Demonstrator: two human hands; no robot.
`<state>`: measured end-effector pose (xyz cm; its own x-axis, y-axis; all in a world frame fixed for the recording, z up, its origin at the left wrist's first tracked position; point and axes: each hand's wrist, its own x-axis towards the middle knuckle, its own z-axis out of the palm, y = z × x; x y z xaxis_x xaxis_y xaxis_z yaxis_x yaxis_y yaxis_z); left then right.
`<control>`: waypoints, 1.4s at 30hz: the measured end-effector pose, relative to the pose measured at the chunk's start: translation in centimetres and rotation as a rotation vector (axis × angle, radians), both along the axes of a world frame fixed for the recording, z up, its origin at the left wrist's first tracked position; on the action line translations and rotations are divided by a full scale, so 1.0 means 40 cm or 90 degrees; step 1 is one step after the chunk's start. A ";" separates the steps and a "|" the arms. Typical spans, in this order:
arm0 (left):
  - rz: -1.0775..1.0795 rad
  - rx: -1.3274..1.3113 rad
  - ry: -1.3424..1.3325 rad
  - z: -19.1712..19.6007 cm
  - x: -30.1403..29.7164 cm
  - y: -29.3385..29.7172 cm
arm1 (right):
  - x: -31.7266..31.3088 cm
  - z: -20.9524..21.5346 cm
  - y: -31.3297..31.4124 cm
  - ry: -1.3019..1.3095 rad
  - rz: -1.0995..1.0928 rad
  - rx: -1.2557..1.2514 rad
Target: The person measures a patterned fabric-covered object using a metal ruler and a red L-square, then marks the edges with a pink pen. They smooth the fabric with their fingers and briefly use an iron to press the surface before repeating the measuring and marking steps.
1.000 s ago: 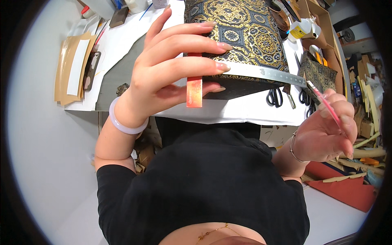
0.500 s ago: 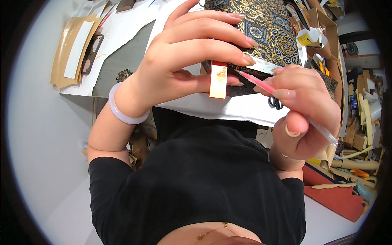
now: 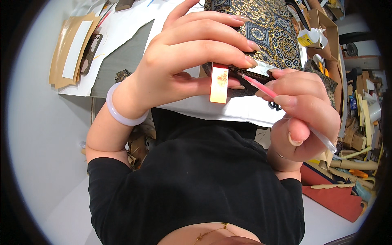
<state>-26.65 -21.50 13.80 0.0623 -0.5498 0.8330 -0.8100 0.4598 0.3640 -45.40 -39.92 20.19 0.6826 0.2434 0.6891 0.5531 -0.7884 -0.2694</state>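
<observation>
The person's left hand (image 3: 173, 57) is clamping the near edge of a brocade-covered piece (image 3: 269, 34), fingers above and thumb below, while a metal ruler (image 3: 263, 68) is lying along that edge by the index fingertip. A red-and-gold strip (image 3: 219, 89) is hanging before the thumb. Close by, the right hand (image 3: 308, 108) is pinching a pink pen (image 3: 261, 87); whether its tip is touching, I can't tell. The piece is resting on the white-covered worktop (image 3: 200, 108).
</observation>
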 end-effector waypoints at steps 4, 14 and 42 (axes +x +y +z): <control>0.012 0.035 -0.066 0.019 0.008 0.002 | 0.003 0.005 0.009 0.004 -0.012 -0.017; 0.014 0.025 -0.090 0.013 0.024 0.001 | 0.004 0.001 0.012 0.011 0.001 0.005; 0.080 0.060 -0.163 0.035 0.011 0.001 | 0.001 0.015 0.046 -0.066 -0.097 -0.058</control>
<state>-26.20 -21.45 15.22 -0.0716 -0.6273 0.7754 -0.9294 0.3243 0.1765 -45.36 -38.06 20.77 0.6433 0.2076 0.7370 0.4465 -0.8836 -0.1409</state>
